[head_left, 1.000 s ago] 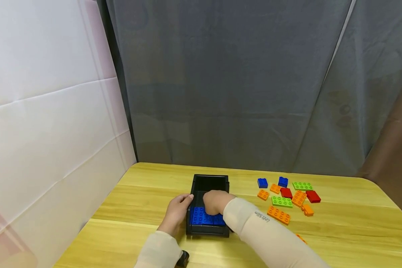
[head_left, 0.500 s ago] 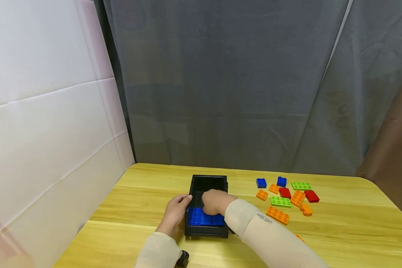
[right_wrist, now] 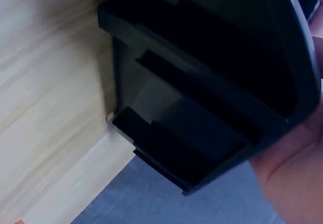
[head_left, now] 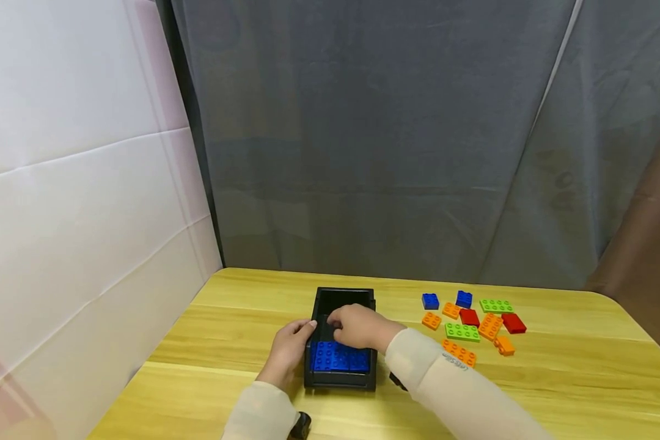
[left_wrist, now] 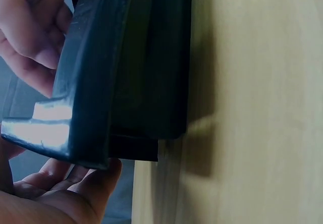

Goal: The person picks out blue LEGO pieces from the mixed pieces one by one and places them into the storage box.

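A black plastic bin [head_left: 341, 381] stands on the table in the head view. Several blue bricks [head_left: 330, 357] lie side by side, studs up, in its near part. At the bin's left rim is my left hand [head_left: 288, 349], gripping the wall with the thumb on the rim; its other fingers are largely hidden in the head view. My right hand [head_left: 357, 325] hovers over the bin just above the bricks. Its thumb and forefinger are apart, with nothing visible between them. The right wrist view shows the bin's dark ribbed side [right_wrist: 176, 103] next to part of that hand [right_wrist: 298, 163].
To the right of the bin lie loose bricks: blue [head_left: 431, 300], lime green [head_left: 462, 332], red [head_left: 513, 322] and orange [head_left: 490, 326]. A long orange brick [head_left: 459, 352] is partly behind the right sleeve [head_left: 451, 379]. Grey curtain [head_left: 363, 153] hangs beyond the table's far edge.
My right hand has risen from the blue bricks and its fingers have loosened, so more of the bricks shows. The left hand and bin stay in place.
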`<state>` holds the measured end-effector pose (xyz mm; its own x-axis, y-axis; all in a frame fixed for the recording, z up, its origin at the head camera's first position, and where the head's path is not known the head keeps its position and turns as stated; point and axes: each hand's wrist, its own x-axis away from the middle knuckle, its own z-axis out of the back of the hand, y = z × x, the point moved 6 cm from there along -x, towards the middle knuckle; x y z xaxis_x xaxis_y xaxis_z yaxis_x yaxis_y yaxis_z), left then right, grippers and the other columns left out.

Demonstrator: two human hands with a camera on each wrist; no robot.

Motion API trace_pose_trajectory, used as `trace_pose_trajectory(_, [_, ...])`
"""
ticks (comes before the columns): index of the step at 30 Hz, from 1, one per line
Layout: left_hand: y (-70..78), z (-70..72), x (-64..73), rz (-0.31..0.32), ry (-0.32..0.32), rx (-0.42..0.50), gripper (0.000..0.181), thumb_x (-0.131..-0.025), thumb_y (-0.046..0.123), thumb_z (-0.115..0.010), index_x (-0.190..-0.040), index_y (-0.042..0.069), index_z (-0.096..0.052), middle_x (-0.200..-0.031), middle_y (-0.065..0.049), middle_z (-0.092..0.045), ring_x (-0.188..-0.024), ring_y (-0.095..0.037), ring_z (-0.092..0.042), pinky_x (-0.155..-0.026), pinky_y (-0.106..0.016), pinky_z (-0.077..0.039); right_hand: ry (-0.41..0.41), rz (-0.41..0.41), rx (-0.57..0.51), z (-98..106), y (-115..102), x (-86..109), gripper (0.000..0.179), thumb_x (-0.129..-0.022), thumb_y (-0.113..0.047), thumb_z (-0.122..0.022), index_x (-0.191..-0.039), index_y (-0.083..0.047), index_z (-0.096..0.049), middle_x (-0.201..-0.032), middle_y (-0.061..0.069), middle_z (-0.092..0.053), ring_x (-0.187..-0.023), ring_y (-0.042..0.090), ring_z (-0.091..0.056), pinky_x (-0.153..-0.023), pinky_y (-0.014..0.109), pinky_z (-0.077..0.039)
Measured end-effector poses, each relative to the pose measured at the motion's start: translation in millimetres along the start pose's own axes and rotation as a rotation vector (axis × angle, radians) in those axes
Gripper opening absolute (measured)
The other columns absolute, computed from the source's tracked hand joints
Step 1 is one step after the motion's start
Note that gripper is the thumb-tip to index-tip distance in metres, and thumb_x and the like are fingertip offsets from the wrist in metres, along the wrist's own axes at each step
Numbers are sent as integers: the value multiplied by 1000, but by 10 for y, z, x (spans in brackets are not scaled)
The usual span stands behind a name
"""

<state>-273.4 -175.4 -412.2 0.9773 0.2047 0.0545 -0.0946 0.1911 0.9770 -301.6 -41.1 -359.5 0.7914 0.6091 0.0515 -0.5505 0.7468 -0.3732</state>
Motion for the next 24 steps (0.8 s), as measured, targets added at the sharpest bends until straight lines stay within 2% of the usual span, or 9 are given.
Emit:
trace_pose_trajectory(6, [-7, -6, -6, -3, -1, 2, 40, -99, 25, -53, -122, -7, -60, -122, -23, -60, -116, -37, -52, -101, -53, -41, 53, 54, -122, 125, 64, 35, 33, -93, -10, -59, -125, -3, -62, -118, 10, -66, -106, 22, -62, -95, 40, -50])
trace_pose_trajectory(12, [-11, -5, 0, -1, 1, -4, 41, -98, 25, -54, -123, -7, -59, -126, -24, -58, -119, -39, -50, -102, -54, -40, 117, 57, -213, 249, 176, 79, 33, -94, -9, -58, -126, -2, -60, -119, 12, -64, -106, 25, -61, -96, 42, -49])
trace_pose_trajectory(18, [-1, -5, 13, -2, 1, -5, 40, -98, 24, -54, -122, -7, -60, -124, -24, -59, -116, -38, -51, -100, -53, -41, 167, 0, -298, 319, 340, 112, 37, -95, -12, -56, -131, -5, -58, -126, 8, -61, -112, 24, -58, -98, 42, -47])
trace_pose_trajectory(24, [15, -13, 23, -2, -6, -2, 39, -99, 24, -53, -122, -7, -59, -122, -23, -60, -115, -36, -52, -101, -53, -41, 266, -56, -359, 456, 502, 156, 38, -95, -10, -56, -132, -4, -57, -127, 10, -60, -115, 27, -56, -98, 45, -47])
